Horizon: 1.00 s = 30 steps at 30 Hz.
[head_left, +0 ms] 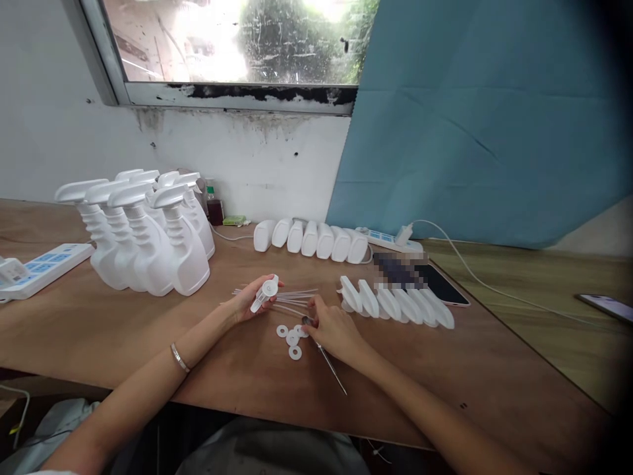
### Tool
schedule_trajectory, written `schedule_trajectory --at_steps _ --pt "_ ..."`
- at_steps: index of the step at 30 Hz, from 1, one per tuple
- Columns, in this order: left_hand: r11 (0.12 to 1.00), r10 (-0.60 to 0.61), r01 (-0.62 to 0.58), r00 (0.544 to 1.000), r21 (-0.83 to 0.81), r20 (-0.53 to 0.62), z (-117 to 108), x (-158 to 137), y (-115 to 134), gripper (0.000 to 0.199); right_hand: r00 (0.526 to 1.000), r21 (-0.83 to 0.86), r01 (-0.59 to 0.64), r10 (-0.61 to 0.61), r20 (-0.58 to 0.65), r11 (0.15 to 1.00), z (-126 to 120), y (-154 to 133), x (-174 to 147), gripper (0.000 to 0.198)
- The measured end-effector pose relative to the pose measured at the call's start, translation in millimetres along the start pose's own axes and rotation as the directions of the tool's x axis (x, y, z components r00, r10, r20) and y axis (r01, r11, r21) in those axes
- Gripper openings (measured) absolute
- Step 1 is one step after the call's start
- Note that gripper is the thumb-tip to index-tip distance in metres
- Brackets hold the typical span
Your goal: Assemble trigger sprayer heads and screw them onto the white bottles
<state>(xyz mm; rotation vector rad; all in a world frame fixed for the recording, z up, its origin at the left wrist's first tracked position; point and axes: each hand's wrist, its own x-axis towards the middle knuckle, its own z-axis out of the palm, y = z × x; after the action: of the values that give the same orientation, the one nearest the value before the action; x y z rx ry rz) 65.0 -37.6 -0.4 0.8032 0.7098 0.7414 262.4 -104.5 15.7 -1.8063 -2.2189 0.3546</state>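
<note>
My left hand is closed around a white spray trigger head, its round opening turned up toward me. To its right, my right hand has its fingers bent around a thin pointed metal tool with a dark end, which looks like a screwdriver. The tool's tip points down toward the front edge. Just left of these fingers lie several flat white ring washers, one partly covered by the fingertips. Several thin clear dip tubes lie behind and between the two hands.
Assembled white spray bottles stand at the left beside a power strip. White nozzle covers line the back. More trigger parts lie at the right, near a tablet and a cable. A phone lies far right.
</note>
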Motion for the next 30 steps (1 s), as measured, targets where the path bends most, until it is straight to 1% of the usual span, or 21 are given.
schedule_trajectory --at_steps 2,3,5,6,7,8,10,12,13,14,15,16,18,19,22,23,25,27,30 --pt "0.999 -0.042 0.042 0.999 0.033 0.009 -2.4 2.8 -3.7 0.031 1.0 0.092 0.022 -0.02 -0.023 0.995 -0.8 1.6 1.3 0.03" --pt "0.997 -0.053 0.052 0.999 0.059 0.012 -2.9 3.6 -5.6 0.032 0.998 0.162 0.034 -0.024 -0.059 0.986 -2.7 1.4 1.2 0.031" --pt "0.992 -0.057 0.055 0.998 0.116 0.011 -2.4 3.6 -8.5 0.034 0.982 0.336 0.092 -0.029 -0.186 0.937 -10.5 -1.9 -1.4 0.037" --pt "0.988 -0.058 0.056 0.998 0.141 0.008 -1.7 3.0 -9.5 0.034 0.96 0.418 0.151 -0.033 -0.276 0.896 -16.6 -5.0 -3.8 0.038" --pt "0.985 -0.065 0.062 0.998 0.16 0.011 -0.8 2.3 -10.1 0.035 0.925 0.473 0.23 -0.039 -0.379 0.851 -23.9 -8.9 -6.8 0.038" --pt "0.983 -0.077 0.073 0.997 0.17 0.02 -0.1 1.6 -10.3 0.035 0.874 0.493 0.32 -0.052 -0.483 0.809 -32.4 -13.3 -10.0 0.036" --pt "0.981 -0.106 0.096 0.993 0.167 0.052 0.2 0.8 -10.0 0.036 0.747 0.435 0.486 -0.102 -0.657 0.757 -50.6 -23.3 -15.7 0.029" --pt "0.984 -0.123 0.111 0.989 0.138 0.077 -1.0 1.2 -9.4 0.037 0.633 0.313 0.584 -0.18 -0.753 0.749 -66.9 -33.4 -18.5 0.023" --pt "0.986 -0.127 0.117 0.989 0.117 0.082 -2.0 1.9 -9.1 0.037 0.59 0.251 0.611 -0.221 -0.776 0.751 -72.6 -37.8 -18.3 0.022" --pt "0.989 -0.125 0.117 0.989 0.093 0.08 -3.2 2.8 -9.0 0.037 0.557 0.194 0.628 -0.262 -0.788 0.754 -75.8 -41.6 -16.9 0.022" --pt "0.991 -0.122 0.117 0.989 0.07 0.079 -4.3 3.7 -9.0 0.037 0.537 0.141 0.637 -0.305 -0.787 0.757 -76.3 -44.5 -14.5 0.022" --pt "0.992 -0.119 0.116 0.99 0.048 0.079 -5.4 4.7 -9.2 0.036 0.526 0.094 0.643 -0.35 -0.775 0.76 -74.0 -46.6 -11.3 0.022" --pt "0.992 -0.122 0.122 0.989 0.012 0.083 -7.5 6.6 -9.6 0.036 0.501 -0.004 0.659 -0.443 -0.744 0.752 -62.5 -48.4 -3.3 0.022" --pt "0.991 -0.13 0.132 0.988 -0.007 0.086 -8.5 7.5 -9.6 0.036 0.479 -0.062 0.669 -0.493 -0.727 0.741 -54.8 -48.3 1.0 0.022" --pt "0.984 -0.165 0.169 0.984 -0.062 0.067 -11.1 9.2 -8.7 0.036 0.379 -0.25 0.683 -0.625 -0.682 0.687 -35.4 -46.4 11.0 0.02" --pt "0.982 -0.171 0.175 0.984 -0.076 0.055 -11.8 9.5 -8.0 0.035 0.367 -0.295 0.672 -0.652 -0.664 0.679 -32.1 -45.8 12.9 0.017" --pt "0.981 -0.17 0.173 0.985 -0.085 0.034 -12.4 9.8 -7.0 0.035 0.385 -0.362 0.634 -0.685 -0.619 0.683 -30.3 -44.9 14.4 0.01" --pt "0.985 -0.16 0.161 0.987 -0.07 0.016 -12.1 9.8 -6.6 0.035 0.423 -0.435 0.582 -0.713 -0.559 0.687 -31.4 -44.1 14.0 0.007" --pt "0.991 -0.129 0.129 0.991 -0.045 -0.014 -10.4 10.7 -7.8 0.034 0.481 -0.555 0.508 -0.751 -0.451 0.659 -29.9 -42.3 12.3 0.009"
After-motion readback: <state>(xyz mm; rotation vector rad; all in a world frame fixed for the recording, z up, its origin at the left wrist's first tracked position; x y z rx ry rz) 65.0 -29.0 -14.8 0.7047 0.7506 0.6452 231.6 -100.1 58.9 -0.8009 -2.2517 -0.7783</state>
